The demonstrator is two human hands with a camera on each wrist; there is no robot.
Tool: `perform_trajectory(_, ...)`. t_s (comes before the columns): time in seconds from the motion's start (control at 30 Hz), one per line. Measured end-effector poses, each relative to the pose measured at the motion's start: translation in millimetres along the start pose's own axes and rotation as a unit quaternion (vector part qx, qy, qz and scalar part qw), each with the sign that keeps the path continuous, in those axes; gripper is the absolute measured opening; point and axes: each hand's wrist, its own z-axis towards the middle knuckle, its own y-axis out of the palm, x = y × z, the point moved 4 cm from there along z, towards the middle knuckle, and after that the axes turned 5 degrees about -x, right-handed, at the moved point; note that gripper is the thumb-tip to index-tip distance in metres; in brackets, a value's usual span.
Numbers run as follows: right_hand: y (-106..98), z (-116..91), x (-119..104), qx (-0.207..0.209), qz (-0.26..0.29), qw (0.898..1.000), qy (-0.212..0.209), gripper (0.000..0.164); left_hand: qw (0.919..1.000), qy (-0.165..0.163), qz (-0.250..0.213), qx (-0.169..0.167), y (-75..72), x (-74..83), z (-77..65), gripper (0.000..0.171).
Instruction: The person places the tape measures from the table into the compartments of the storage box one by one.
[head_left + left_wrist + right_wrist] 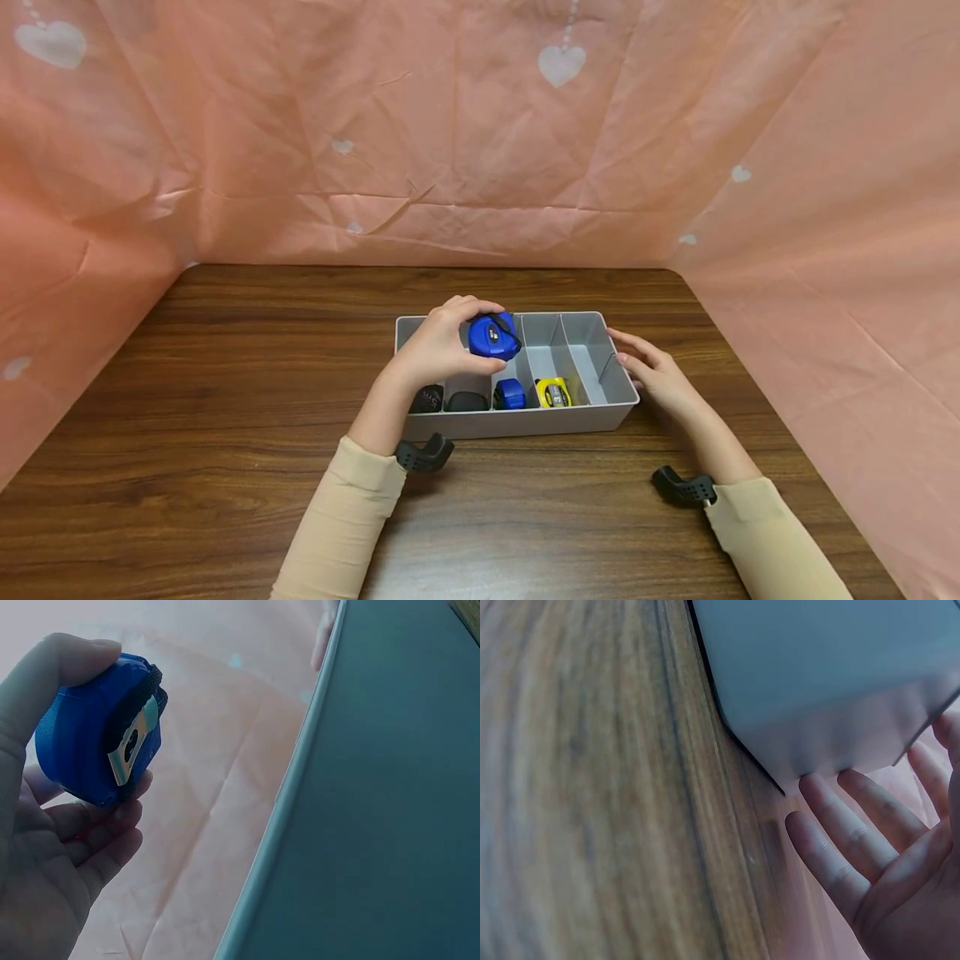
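My left hand pinches a blue tape measure between thumb and fingers, above the grey divided tray. A black strap and a label show on the tape measure in the left wrist view. Below it, another blue tape measure sits in the middle compartment. One compartment to the right lies a yellow tape measure. At the tray's right end, my right hand rests its fingertips on the outer wall; the right wrist view shows those fingers nearly straight.
Toward the tray's left end, a black item with grey lettering and a plain dark rounded item lie in separate compartments. The tray stands on a brown wooden table. Pink sheeting with white hearts encloses the back and sides.
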Motion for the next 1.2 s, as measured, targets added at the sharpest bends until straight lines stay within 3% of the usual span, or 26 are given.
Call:
perform_trajectory(0.37,0.5,-0.2,-1.6,0.002,-0.002,1.000,0.006,0.050,0.9998,0.012,-0.017,-0.007,11.9,3.6,10.1,0.062)
perform_trajectory(0.77,0.4,-0.7,-1.6,0.001,0.003,1.000,0.000,0.048,0.9993,-0.001,-0.022,-0.031,30.0,10.5,19.7,0.064)
perform_trajectory(1.2,0.5,-0.6,-1.2,-0.001,0.003,1.000,0.005,0.050,0.9988,0.004,-0.011,-0.047,50.3,20.4,29.9,0.067)
